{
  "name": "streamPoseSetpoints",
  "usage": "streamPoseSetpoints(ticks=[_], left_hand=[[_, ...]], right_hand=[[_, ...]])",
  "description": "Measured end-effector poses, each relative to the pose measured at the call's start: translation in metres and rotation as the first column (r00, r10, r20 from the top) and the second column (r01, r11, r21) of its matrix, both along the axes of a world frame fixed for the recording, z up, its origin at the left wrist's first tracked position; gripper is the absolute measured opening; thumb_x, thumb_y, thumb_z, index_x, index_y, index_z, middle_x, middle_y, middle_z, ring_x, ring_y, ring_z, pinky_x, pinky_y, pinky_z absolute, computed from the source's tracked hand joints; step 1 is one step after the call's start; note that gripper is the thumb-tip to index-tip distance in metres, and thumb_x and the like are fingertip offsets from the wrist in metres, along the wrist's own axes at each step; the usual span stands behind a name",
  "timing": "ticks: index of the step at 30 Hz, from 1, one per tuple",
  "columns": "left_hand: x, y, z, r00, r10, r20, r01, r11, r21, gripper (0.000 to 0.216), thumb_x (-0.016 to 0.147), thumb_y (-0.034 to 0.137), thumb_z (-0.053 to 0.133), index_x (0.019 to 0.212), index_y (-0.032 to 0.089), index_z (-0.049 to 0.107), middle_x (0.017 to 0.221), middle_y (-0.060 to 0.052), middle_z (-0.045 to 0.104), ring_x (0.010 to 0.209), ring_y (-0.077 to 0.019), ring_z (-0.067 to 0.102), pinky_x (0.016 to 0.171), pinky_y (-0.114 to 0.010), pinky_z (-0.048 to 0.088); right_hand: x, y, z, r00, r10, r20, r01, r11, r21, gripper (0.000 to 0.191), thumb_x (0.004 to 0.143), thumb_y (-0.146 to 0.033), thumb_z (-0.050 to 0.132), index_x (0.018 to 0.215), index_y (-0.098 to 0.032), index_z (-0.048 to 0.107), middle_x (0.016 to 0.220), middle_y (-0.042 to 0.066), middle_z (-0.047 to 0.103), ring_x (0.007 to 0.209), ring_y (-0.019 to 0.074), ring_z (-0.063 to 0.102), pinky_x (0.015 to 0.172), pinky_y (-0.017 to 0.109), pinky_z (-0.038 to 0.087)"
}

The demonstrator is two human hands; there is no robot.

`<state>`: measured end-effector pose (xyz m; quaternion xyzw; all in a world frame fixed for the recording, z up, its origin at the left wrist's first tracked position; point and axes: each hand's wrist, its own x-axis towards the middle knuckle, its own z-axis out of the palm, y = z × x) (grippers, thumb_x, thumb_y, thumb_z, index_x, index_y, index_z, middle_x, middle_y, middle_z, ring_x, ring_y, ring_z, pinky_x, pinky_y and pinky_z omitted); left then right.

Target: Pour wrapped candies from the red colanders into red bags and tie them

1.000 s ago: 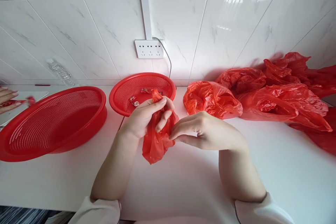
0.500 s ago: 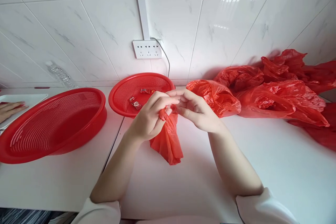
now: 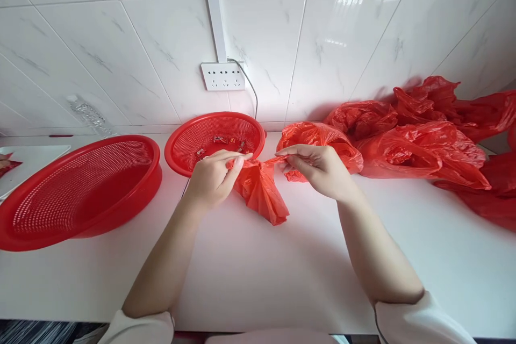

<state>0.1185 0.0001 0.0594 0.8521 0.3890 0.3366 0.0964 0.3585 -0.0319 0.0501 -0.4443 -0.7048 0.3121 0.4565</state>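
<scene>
You are probably working in a plain tiled workroom: white tables [image 3: 306, 279] are lining the wall [image 3: 262, 21], a socket panel [image 3: 223, 76] is hanging above them, red baskets [image 3: 141, 201] are standing on top, and another person's hand [image 3: 5, 162] is showing by a tray [image 3: 44, 151].

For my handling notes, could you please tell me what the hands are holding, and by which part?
A red plastic bag: the left hand pinches one end of its gathered top, the right hand the other.
</scene>
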Motion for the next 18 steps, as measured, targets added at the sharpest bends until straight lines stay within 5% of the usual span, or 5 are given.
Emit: streamPoseSetpoints(ticks=[6,9,15,18], left_hand=[[-0.015,-0.010,-0.007,0.937,0.257,-0.237,-0.271,0.962,-0.027,0.054,0.097,0.037,0.031,0.065,0.019,0.071,0.070,-0.004,0.072,0.065,-0.0177,0.065,0.059,-0.029,0.045],[-0.030,-0.016,-0.009,0.885,0.315,-0.342,-0.380,0.914,-0.141,0.055,0.096,0.039,0.031,0.066,0.021,0.074,0.067,-0.002,0.073,0.061,-0.0181,0.065,0.060,-0.030,0.045],[-0.055,-0.020,-0.028,0.858,0.307,-0.411,-0.460,0.817,-0.348,0.051,0.091,0.035,0.033,0.065,0.023,0.075,0.068,0.000,0.074,0.066,-0.0197,0.067,0.064,-0.032,0.049],[-0.059,-0.016,-0.037,0.903,0.221,-0.368,-0.386,0.793,-0.471,0.047,0.089,0.036,0.036,0.064,0.023,0.074,0.069,0.001,0.073,0.065,-0.0192,0.067,0.060,-0.030,0.049]], right_hand=[[0.011,-0.002,-0.014,0.893,-0.392,0.222,0.388,0.919,0.063,0.020,0.076,-0.013,0.049,0.092,-0.024,0.052,0.052,-0.009,0.049,0.045,0.0094,0.040,0.046,0.022,0.034],[0.025,-0.003,-0.026,0.835,-0.484,0.264,0.486,0.872,0.059,0.017,0.071,-0.014,0.050,0.083,-0.024,0.044,0.048,-0.011,0.040,0.043,0.0092,0.033,0.045,0.022,0.030],[0.052,-0.011,-0.047,0.754,-0.547,0.364,0.563,0.823,0.071,0.016,0.071,-0.016,0.052,0.081,-0.024,0.042,0.052,-0.009,0.047,0.044,0.0109,0.040,0.049,0.024,0.035],[0.059,-0.012,-0.046,0.778,-0.370,0.507,0.446,0.895,-0.031,0.008,0.079,-0.020,0.047,0.086,-0.024,0.048,0.061,-0.004,0.056,0.051,0.0146,0.049,0.053,0.027,0.040]])
